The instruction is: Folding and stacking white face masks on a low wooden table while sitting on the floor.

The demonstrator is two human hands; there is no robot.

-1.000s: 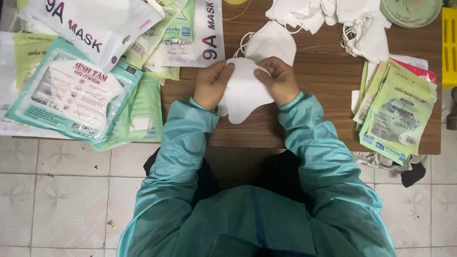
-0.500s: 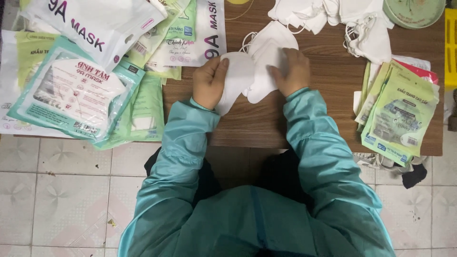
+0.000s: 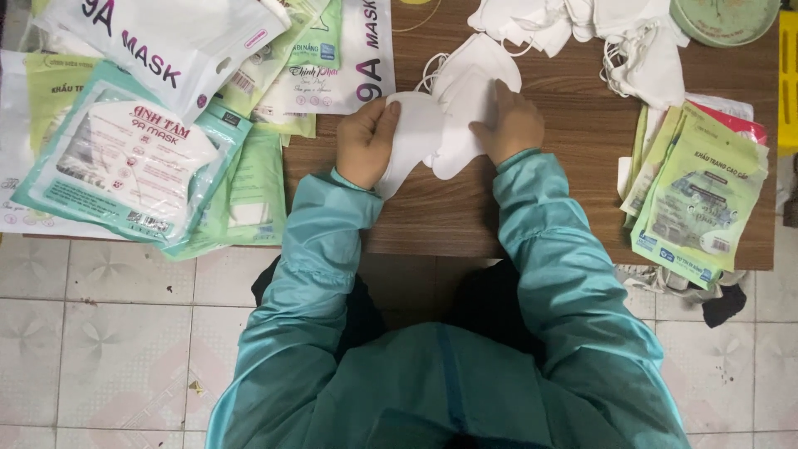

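The right hand (image 3: 509, 125) covers part of the white masks (image 3: 453, 125), so their number is unclear. The top edge cuts the mask pile (image 3: 582, 25) and the green lid (image 3: 723, 18). The right edge cuts a yellow thing (image 3: 788, 83).

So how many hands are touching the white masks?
2: the left hand grips a white mask; the right hand presses another mask. Further masks may lie underneath.

Even, soft overhead light, faint shadows, sharp focus, slight edge distortion
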